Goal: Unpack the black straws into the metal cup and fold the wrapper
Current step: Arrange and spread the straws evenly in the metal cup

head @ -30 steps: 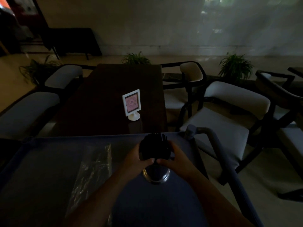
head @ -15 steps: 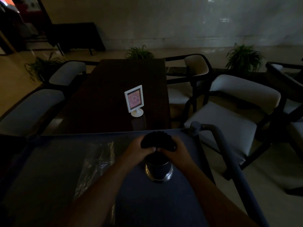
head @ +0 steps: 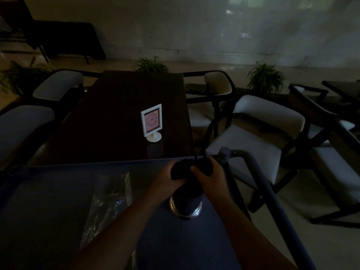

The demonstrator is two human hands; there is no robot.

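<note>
As both hands close round it, a thick bundle of black plastic straws stands upright in a shiny round metal cup, its upper ends spreading above the rim. The left hand curls fingers and thumb about the bundle's left side. The right hand wraps the right side, thumb pressed on the near face. The cup sits on the flat dark-blue top of a cart, towards its right edge and its far end.

Left of the cup and apart from it, a crumpled clear plastic wrapper lies lengthwise, unfolded, on the same surface. A grey tubular cart handle bends down the right side, just beside the right hand.

Beyond the cart's far edge stretches a long dark wooden table, bearing a small white-framed sign on a round foot with a pink card in it. Dark-framed chairs with pale cushions flank the table, one to the right, another to the left. Green potted plants stand on the floor by the far wall. The room is dim.
</note>
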